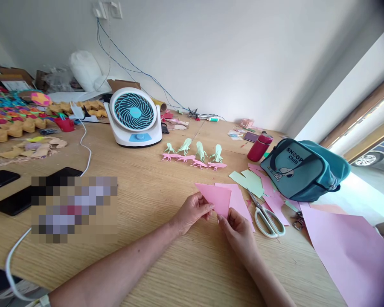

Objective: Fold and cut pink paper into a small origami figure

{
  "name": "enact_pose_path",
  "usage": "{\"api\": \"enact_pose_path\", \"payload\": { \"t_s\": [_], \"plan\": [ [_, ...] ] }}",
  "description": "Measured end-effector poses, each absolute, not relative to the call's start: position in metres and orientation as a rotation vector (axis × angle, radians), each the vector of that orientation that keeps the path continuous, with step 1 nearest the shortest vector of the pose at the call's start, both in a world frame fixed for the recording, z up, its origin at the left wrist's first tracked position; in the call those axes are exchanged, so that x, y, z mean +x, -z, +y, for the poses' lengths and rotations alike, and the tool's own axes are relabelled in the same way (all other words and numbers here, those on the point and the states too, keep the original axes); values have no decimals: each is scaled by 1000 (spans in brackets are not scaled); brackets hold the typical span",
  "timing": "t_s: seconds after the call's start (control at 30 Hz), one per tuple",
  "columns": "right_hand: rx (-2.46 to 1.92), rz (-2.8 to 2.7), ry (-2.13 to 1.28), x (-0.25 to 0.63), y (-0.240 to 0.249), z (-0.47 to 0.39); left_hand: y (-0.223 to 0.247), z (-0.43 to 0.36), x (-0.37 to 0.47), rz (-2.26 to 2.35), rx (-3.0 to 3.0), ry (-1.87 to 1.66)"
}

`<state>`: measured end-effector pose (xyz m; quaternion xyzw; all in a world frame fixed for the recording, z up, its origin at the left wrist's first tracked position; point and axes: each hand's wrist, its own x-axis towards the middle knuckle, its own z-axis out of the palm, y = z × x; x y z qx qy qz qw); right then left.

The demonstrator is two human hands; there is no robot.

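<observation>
A folded pink paper triangle [218,198] is held between both hands above the wooden table [141,213]. My left hand [193,213] pinches its lower left edge between thumb and fingers. At the bottom corner, my right hand [237,228] grips the same paper with closed fingers. Another pink sheet [240,200] lies just behind and to the right. Scissors [269,219] with white handles rest right of my right hand. Several folded paper figures, green ones [201,152] behind pink ones [199,163], stand in rows farther back.
A white fan [134,115] stands at the back left, near phones [16,200] and a white cable [86,147]. At the right are a red bottle [259,148], a teal bag [302,170], green paper [249,182] and a large pink sheet [348,247].
</observation>
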<state>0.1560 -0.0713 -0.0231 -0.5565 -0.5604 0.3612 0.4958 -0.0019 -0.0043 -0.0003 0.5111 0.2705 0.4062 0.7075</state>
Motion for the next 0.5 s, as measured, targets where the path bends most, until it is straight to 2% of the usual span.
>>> {"api": "enact_pose_path", "payload": {
  "t_s": [0.3,0.5],
  "plan": [
    [-1415,-1408,-831,164,21,-73,2,5,-3,743,1060,-1078],
    [-1451,-1402,-788,165,13,-73,1,2,-3,711,1104,-1025]
  ]
}}
